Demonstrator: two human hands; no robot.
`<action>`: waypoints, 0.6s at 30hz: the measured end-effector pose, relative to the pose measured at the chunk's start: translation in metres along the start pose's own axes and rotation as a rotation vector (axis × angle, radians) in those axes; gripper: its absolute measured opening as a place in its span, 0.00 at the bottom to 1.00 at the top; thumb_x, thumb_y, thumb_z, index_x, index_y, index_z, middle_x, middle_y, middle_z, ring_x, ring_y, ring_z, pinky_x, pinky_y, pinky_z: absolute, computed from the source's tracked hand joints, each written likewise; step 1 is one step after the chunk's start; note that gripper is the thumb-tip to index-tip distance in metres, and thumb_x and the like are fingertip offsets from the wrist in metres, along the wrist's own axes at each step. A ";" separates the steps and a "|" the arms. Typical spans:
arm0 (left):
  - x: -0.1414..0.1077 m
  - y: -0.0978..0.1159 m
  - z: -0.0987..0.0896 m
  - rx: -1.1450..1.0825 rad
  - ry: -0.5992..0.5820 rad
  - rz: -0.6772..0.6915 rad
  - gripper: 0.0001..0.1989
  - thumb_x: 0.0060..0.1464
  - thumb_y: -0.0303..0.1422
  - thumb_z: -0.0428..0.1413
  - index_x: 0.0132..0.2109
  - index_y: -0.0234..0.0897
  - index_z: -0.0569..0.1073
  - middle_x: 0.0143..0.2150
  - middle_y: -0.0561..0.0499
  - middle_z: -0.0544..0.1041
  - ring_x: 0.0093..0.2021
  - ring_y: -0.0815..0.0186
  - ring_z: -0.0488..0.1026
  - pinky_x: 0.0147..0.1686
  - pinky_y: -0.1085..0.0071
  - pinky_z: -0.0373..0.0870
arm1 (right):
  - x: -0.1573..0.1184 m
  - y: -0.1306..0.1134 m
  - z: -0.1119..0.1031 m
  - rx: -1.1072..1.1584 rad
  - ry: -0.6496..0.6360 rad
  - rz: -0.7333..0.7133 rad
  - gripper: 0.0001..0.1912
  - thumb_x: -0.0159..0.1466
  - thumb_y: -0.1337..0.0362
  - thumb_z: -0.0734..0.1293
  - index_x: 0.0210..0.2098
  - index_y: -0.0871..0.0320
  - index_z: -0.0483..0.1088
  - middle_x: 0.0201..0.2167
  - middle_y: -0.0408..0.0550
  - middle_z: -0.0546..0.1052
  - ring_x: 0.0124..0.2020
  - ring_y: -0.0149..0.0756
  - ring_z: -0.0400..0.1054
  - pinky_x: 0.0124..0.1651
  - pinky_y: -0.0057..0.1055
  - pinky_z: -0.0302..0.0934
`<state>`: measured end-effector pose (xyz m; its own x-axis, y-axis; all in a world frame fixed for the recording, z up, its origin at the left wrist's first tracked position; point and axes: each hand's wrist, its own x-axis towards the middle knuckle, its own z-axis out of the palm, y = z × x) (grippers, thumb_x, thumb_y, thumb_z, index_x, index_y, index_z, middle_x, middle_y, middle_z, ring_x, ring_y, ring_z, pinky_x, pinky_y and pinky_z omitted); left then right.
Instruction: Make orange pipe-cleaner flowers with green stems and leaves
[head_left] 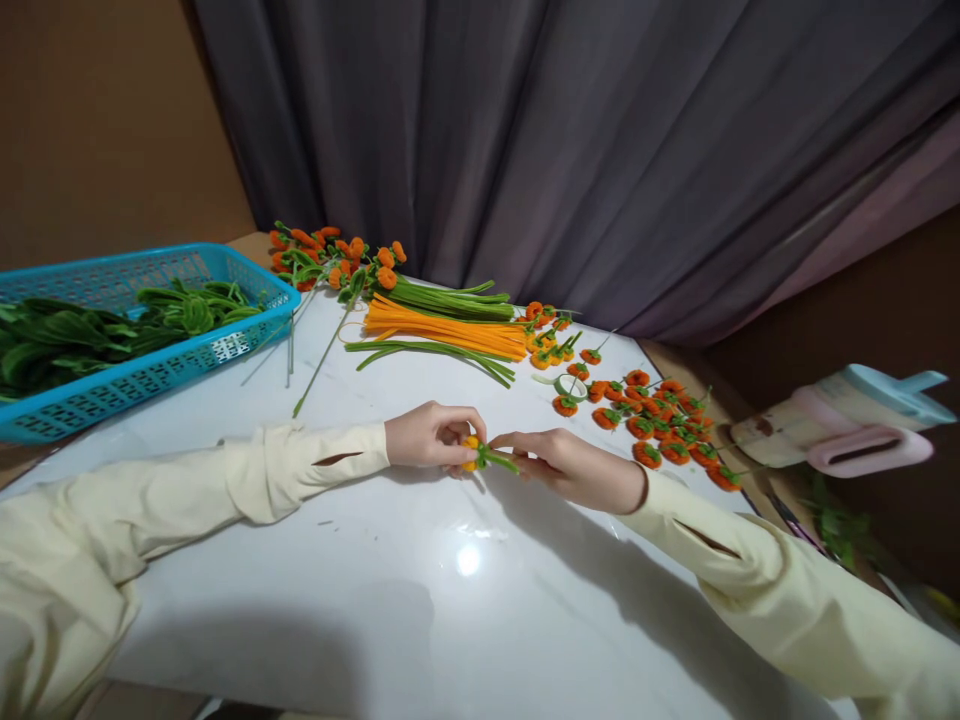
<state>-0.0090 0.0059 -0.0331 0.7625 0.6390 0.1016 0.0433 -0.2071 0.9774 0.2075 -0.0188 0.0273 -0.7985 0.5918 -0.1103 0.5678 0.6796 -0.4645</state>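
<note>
My left hand (429, 437) pinches a small yellow-orange fuzzy pipe-cleaner piece (469, 455) over the middle of the table. Green pipe cleaner (498, 460) sticks out from this piece toward the right. At that green part, the fingertips of my right hand (577, 468) are closed together. My fingers cover some of the yellow-orange piece. Behind my hands lie a bundle of orange pipe cleaners (450, 330), a green bundle (450, 298) and several loose green pipe cleaners (442, 352).
A blue basket (247, 335) at left holds green leaf-shaped pieces (187, 308). Small orange pumpkin-like pieces (641, 427) and a tape roll (571, 387) lie at right, beyond them a tumbler (847, 420). Orange-topped stems (386, 265) stand at the back before a grey curtain (480, 130).
</note>
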 end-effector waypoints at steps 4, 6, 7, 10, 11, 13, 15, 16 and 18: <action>-0.003 0.001 0.002 0.228 0.088 0.089 0.09 0.51 0.30 0.53 0.41 0.32 0.66 0.30 0.50 0.72 0.26 0.72 0.71 0.22 0.82 0.65 | -0.001 -0.003 0.003 -0.002 0.058 0.016 0.16 0.62 0.73 0.53 0.46 0.64 0.65 0.24 0.46 0.71 0.24 0.28 0.62 0.30 0.24 0.57; -0.004 0.002 0.005 0.324 0.132 0.135 0.09 0.51 0.30 0.52 0.40 0.32 0.67 0.28 0.51 0.72 0.26 0.73 0.68 0.21 0.82 0.63 | -0.002 -0.005 0.006 -0.001 0.076 0.019 0.15 0.63 0.72 0.52 0.44 0.64 0.66 0.24 0.46 0.70 0.24 0.28 0.61 0.30 0.24 0.56; -0.005 0.002 0.006 0.363 0.152 0.157 0.09 0.51 0.31 0.52 0.40 0.33 0.67 0.28 0.52 0.71 0.26 0.73 0.67 0.22 0.82 0.63 | -0.002 -0.006 0.007 0.009 0.083 0.025 0.15 0.63 0.72 0.52 0.43 0.64 0.66 0.24 0.46 0.70 0.24 0.28 0.61 0.30 0.24 0.56; -0.007 0.002 0.009 0.467 0.192 0.227 0.08 0.51 0.30 0.51 0.39 0.33 0.68 0.27 0.52 0.70 0.26 0.73 0.65 0.23 0.81 0.64 | -0.005 -0.009 0.011 0.074 0.101 0.074 0.14 0.64 0.70 0.52 0.40 0.63 0.67 0.23 0.44 0.67 0.23 0.27 0.58 0.29 0.24 0.55; -0.007 0.002 0.010 0.510 0.197 0.266 0.08 0.51 0.30 0.50 0.40 0.33 0.68 0.27 0.52 0.70 0.26 0.73 0.65 0.24 0.81 0.64 | -0.006 -0.010 0.012 0.111 0.100 0.104 0.14 0.64 0.70 0.52 0.41 0.63 0.67 0.22 0.43 0.67 0.22 0.26 0.57 0.28 0.23 0.55; -0.008 0.001 0.011 0.605 0.208 0.363 0.09 0.52 0.30 0.49 0.40 0.33 0.68 0.28 0.51 0.70 0.25 0.73 0.64 0.25 0.80 0.64 | -0.008 -0.014 0.013 0.219 0.088 0.183 0.14 0.63 0.70 0.53 0.43 0.63 0.66 0.22 0.42 0.66 0.20 0.24 0.55 0.26 0.22 0.54; -0.009 0.001 0.012 0.686 0.217 0.459 0.09 0.53 0.29 0.48 0.41 0.33 0.68 0.28 0.50 0.70 0.24 0.73 0.63 0.26 0.78 0.64 | -0.009 -0.018 0.013 0.376 0.072 0.289 0.14 0.63 0.68 0.54 0.46 0.63 0.64 0.21 0.40 0.64 0.17 0.23 0.53 0.21 0.21 0.52; -0.009 0.001 0.012 0.718 0.218 0.498 0.09 0.53 0.28 0.48 0.42 0.33 0.67 0.28 0.50 0.69 0.24 0.72 0.63 0.26 0.77 0.63 | -0.009 -0.020 0.013 0.472 0.063 0.346 0.14 0.63 0.67 0.54 0.46 0.63 0.63 0.20 0.39 0.63 0.15 0.22 0.51 0.19 0.21 0.50; -0.009 0.002 0.011 0.774 0.197 0.577 0.09 0.54 0.26 0.47 0.42 0.32 0.67 0.26 0.50 0.68 0.24 0.71 0.63 0.26 0.76 0.63 | -0.009 -0.023 0.014 0.699 0.037 0.445 0.14 0.63 0.63 0.56 0.45 0.62 0.63 0.19 0.37 0.60 0.13 0.21 0.46 0.15 0.20 0.43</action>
<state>-0.0086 -0.0089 -0.0346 0.6816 0.3844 0.6227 0.1622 -0.9091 0.3836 0.1995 -0.0456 0.0270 -0.5147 0.7638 -0.3894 0.5644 -0.0401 -0.8246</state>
